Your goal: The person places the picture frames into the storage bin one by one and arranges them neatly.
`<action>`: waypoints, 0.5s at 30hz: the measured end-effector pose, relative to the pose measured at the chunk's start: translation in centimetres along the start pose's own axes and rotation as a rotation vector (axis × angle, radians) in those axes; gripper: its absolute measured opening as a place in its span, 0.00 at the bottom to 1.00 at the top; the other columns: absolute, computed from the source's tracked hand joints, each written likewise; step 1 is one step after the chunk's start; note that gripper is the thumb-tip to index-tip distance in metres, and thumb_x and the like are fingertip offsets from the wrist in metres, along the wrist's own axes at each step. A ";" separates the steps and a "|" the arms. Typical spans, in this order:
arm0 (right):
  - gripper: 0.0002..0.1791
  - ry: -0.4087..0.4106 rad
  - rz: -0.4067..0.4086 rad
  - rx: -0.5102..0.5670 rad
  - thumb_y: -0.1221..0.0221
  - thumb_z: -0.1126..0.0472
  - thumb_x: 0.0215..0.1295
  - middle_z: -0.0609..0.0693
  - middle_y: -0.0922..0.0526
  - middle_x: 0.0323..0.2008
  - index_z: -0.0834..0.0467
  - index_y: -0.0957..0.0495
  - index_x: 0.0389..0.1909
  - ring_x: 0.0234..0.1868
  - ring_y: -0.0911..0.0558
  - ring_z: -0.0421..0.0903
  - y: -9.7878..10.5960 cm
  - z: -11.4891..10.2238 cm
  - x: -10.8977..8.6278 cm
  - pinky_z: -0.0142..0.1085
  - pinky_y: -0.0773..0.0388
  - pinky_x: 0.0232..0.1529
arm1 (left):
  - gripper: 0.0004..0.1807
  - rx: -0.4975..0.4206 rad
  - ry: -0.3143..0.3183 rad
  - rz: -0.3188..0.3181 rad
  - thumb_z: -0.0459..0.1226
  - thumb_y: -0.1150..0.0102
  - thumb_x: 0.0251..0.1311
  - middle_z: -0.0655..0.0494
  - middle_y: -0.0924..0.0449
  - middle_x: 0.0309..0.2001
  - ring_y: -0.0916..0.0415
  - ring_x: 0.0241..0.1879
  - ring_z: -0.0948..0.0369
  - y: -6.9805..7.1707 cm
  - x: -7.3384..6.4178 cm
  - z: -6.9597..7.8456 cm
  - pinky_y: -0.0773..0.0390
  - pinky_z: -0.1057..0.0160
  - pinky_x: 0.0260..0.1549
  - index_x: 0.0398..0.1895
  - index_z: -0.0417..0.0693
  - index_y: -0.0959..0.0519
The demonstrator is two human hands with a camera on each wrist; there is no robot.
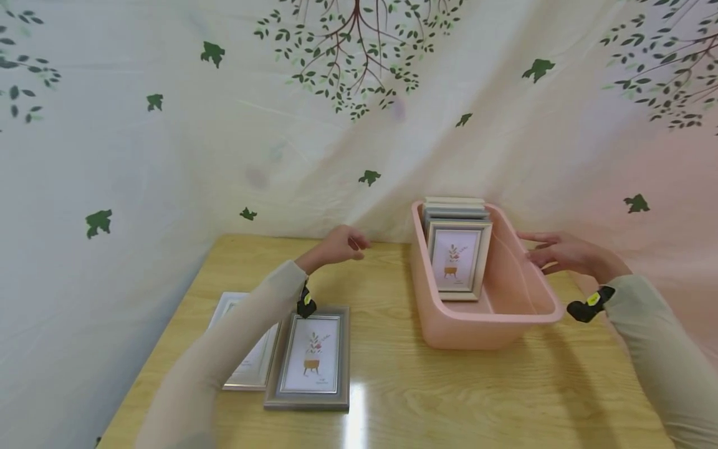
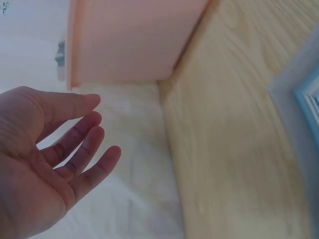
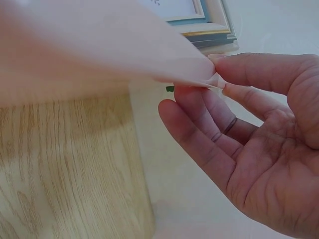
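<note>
A pink plastic bin (image 1: 465, 333) stands on the right of the table, with several picture frames (image 1: 455, 262) leaning upright at its back left. At the bin's right side, my right hand (image 1: 566, 252) pinches the rim, thumb on the inner side and fingers outside it, as the right wrist view shows. My left hand (image 1: 336, 244) is in the air left of the bin, fingers loosely bent and holding nothing. Below it, a grey picture frame (image 1: 343, 355) with a potted-plant print lies flat. Next to that lies a silver-white frame (image 1: 247, 381), partly hidden by my left forearm.
The wooden table (image 1: 387, 374) meets a hanging cloth (image 1: 314, 143) printed with leaves and branches along its back edge. Bare table surface lies between the flat frames and the bin. Each wrist wears a small black device (image 1: 589, 305).
</note>
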State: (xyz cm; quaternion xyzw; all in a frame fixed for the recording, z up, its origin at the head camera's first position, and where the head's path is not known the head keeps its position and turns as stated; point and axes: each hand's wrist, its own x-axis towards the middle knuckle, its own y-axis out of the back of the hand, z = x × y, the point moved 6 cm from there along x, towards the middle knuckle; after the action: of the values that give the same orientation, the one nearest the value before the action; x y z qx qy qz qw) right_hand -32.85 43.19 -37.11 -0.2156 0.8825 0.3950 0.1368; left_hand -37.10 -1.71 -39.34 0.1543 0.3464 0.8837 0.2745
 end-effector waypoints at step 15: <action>0.44 0.005 0.009 0.003 0.43 0.50 0.74 0.71 0.30 0.69 0.55 0.54 0.82 0.57 0.18 0.56 0.0 0.2 0.0 0.57 0.19 0.58 | 0.13 0.117 0.080 -0.133 0.30 0.31 0.59 0.38 0.12 0.46 0.16 0.42 0.54 0.3 -7.2 -7.3 0.15 0.57 0.46 0.46 0.32 0.15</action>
State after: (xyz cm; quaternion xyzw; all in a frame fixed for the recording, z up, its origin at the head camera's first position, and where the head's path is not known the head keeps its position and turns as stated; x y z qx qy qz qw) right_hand -32.87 43.33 -37.27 -0.2124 0.8843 0.3938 0.1333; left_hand -34.82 -9.98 -44.94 0.1112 0.4177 0.8473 0.3087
